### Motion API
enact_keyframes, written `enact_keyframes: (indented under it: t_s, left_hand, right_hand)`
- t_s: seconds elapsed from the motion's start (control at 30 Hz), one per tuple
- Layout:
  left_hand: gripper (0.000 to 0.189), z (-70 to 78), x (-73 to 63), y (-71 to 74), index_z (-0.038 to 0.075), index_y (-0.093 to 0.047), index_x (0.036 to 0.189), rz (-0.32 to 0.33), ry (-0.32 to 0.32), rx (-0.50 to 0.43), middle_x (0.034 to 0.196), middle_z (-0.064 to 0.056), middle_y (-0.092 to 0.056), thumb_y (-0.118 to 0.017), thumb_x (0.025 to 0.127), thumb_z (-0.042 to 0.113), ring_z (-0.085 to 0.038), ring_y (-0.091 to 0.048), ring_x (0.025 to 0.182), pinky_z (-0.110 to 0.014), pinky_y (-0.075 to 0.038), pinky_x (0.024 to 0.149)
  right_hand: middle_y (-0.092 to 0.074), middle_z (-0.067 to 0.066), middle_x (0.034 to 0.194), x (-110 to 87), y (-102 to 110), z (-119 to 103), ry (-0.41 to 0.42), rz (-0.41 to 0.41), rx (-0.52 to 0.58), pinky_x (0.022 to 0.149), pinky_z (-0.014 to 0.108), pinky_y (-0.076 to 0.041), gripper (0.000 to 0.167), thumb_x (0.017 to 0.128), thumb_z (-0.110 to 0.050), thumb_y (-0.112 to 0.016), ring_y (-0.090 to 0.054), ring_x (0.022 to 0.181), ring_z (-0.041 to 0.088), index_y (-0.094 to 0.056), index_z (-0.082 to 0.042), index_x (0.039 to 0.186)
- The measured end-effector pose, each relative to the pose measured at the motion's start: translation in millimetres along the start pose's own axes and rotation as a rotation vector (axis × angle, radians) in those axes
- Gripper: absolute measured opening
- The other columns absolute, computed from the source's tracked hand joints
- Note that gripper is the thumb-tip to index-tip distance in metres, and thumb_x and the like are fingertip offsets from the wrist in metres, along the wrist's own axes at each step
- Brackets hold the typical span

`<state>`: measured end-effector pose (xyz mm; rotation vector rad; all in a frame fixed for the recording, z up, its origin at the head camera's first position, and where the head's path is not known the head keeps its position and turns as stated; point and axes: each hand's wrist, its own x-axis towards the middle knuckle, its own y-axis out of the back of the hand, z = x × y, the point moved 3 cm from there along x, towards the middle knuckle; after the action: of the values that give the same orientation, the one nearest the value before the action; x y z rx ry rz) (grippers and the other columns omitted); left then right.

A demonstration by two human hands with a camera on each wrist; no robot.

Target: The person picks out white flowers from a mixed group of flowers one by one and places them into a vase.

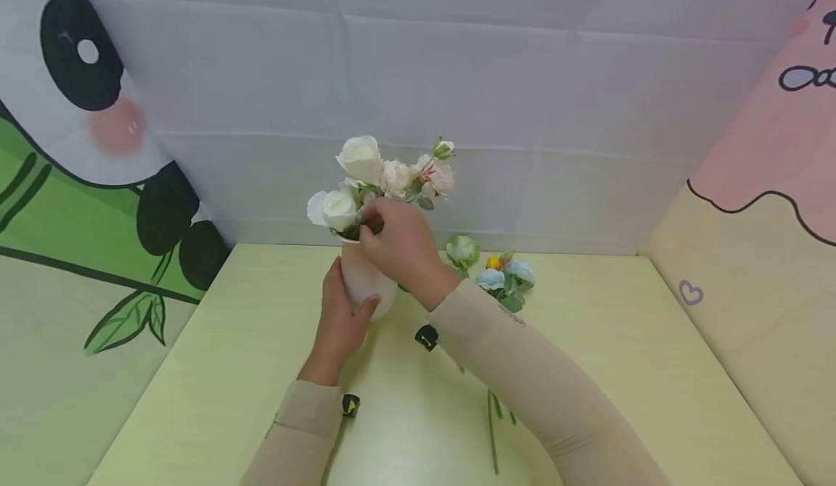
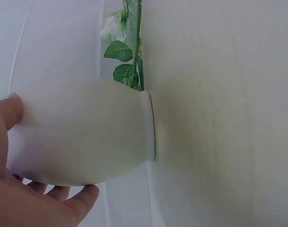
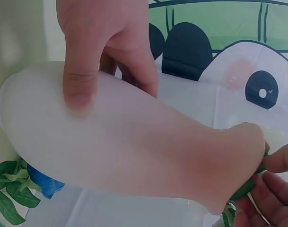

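Observation:
A white vase [image 1: 363,272] stands on the table, holding several artificial flowers, among them a large white rose [image 1: 361,159] and pale pink blossoms [image 1: 436,174]. My left hand [image 1: 344,324] grips the vase's body from the left, thumb on the near side and fingers round the far side, as the left wrist view also shows around the vase [image 2: 82,130]. At the vase's mouth my right hand [image 1: 406,243] pinches green flower stems [image 3: 245,189] in the right wrist view, right by the rim. Just where the fingertips meet the stems is partly hidden.
Right of the vase lie a green-white flower [image 1: 463,250] and a bunch of blue flowers [image 1: 506,279], with their stems pointing toward me under the right sleeve. A pale cloth wall [image 1: 522,145] stands behind the table [image 1: 607,341], with printed panels at both sides.

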<state>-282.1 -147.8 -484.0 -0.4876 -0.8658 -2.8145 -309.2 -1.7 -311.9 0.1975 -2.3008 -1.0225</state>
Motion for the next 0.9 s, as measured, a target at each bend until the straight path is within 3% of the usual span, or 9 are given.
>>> enact_keyframes:
  t_s: [0.4,0.67,0.9]
  left_hand:
    - [0.097,-1.4,0.5,-0.9,0.008,-0.004,0.165,0.004,0.017,-0.003,0.164,-0.022,-0.019,-0.073,0.098,0.022,-0.039,-0.028,0.147,-0.058,-0.028,0.116]
    - [0.097,-5.5,1.7,2.4,0.006,-0.007,0.164,0.033,-0.001,-0.009,0.162,-0.023,-0.022,-0.075,0.096,0.018,-0.039,-0.029,0.146,-0.059,-0.026,0.117]
    - [0.097,-0.7,-3.0,13.0,0.003,-0.003,0.165,-0.054,0.079,0.044,0.163,-0.028,-0.02,-0.071,0.098,0.025,-0.045,-0.028,0.147,-0.062,-0.027,0.116]
  right_hand:
    - [-0.067,0.0,0.101,-25.0,8,9,-0.05,0.083,0.176,0.088,0.033,-0.05,0.008,0.099,-0.017,-0.066,-0.062,0.097,0.015,-0.068,-0.011,0.103]
    - [-0.067,-0.004,0.096,-48.3,-5,44,-0.145,0.122,0.281,0.084,0.034,-0.051,0.007,0.101,-0.019,-0.065,-0.062,0.092,0.013,-0.069,-0.013,0.1]
    - [-0.067,-0.002,0.095,-77.1,-10,66,-0.275,0.161,0.382,0.076,0.038,-0.054,0.011,0.102,-0.023,-0.064,-0.064,0.084,0.018,-0.07,-0.013,0.099]
